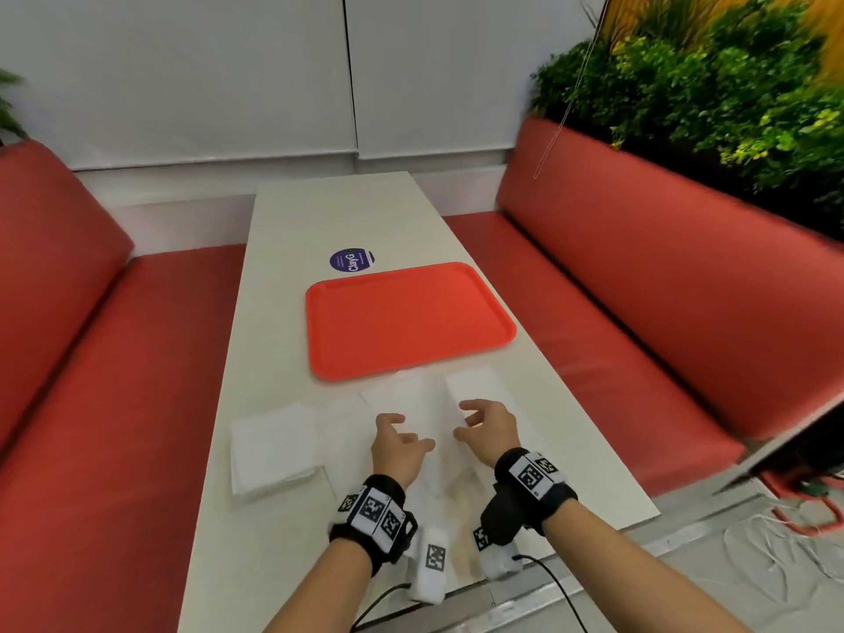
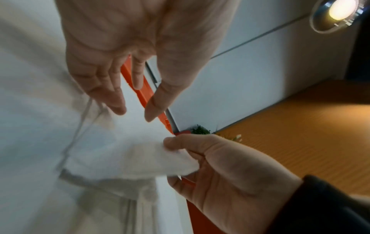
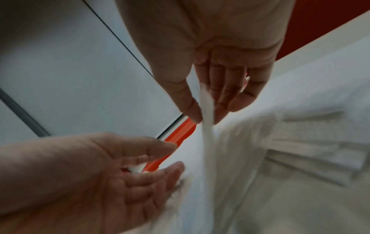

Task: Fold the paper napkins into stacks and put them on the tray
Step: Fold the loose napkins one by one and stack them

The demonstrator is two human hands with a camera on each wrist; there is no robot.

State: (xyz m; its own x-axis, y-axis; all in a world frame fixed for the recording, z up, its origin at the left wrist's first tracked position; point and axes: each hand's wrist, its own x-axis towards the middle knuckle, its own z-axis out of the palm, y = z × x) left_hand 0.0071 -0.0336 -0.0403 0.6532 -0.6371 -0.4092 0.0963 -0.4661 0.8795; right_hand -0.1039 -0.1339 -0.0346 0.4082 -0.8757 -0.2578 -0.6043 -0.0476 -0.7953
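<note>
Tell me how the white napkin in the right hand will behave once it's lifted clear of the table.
The napkin is probably floppy: pinched by the right hand, it hangs as a limp strip. It looks very light, since thumb and fingertips alone raise it. It may drag its neighbours, as the loose napkins overlap on the table. The left hand hovers open nearby.

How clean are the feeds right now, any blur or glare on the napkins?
Head view: white napkins wash into the pale table, right edge smeared. Left wrist view: ceiling lamp flares, napkin soft. Right wrist view: pinched napkin edge motion-blurred.
</note>
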